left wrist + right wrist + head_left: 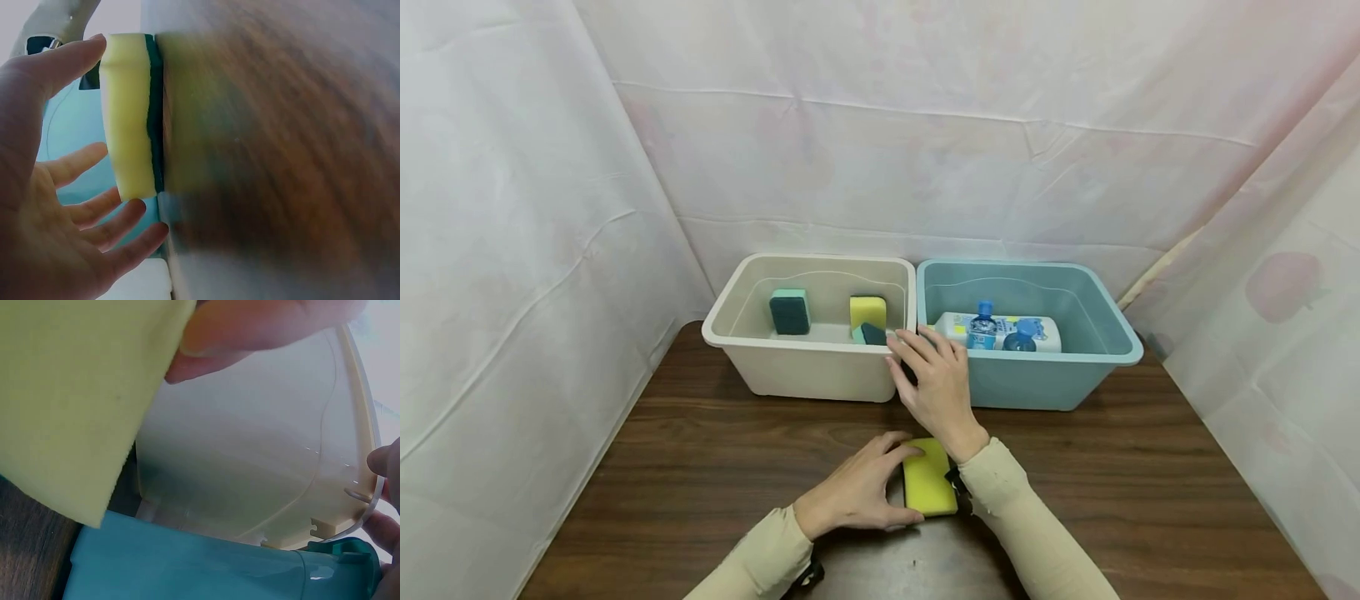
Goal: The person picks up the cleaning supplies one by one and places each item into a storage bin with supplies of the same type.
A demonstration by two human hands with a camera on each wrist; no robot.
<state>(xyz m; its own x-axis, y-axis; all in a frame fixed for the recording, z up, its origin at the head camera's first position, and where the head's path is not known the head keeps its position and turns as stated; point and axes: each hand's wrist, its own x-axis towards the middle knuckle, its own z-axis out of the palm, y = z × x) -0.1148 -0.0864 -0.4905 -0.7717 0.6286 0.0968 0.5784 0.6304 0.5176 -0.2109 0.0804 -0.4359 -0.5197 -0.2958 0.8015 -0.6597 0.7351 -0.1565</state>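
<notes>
A yellow sponge (929, 479) with a dark green scouring layer underneath lies flat on the wooden table. My left hand (865, 487) spans it, the thumb at its near end and fingertips at its far end. In the left wrist view the thumb tip touches one end of the sponge (129, 119). My right hand (934, 385) is at the adjoining rims of the two bins, fingers spread and holding nothing visible. From the right wrist, its fingertips show beside the rim of the cream bin (250, 437); whether they touch it is unclear.
The cream bin (820, 371) holds several sponges, including a dark green one (790, 313) and a yellow one (868, 310). Beside it, the blue-green bin (1037, 385) contains a white bottle (1048, 333) and small blue-capped bottles (982, 329). Pale curtains (865, 167) surround the table.
</notes>
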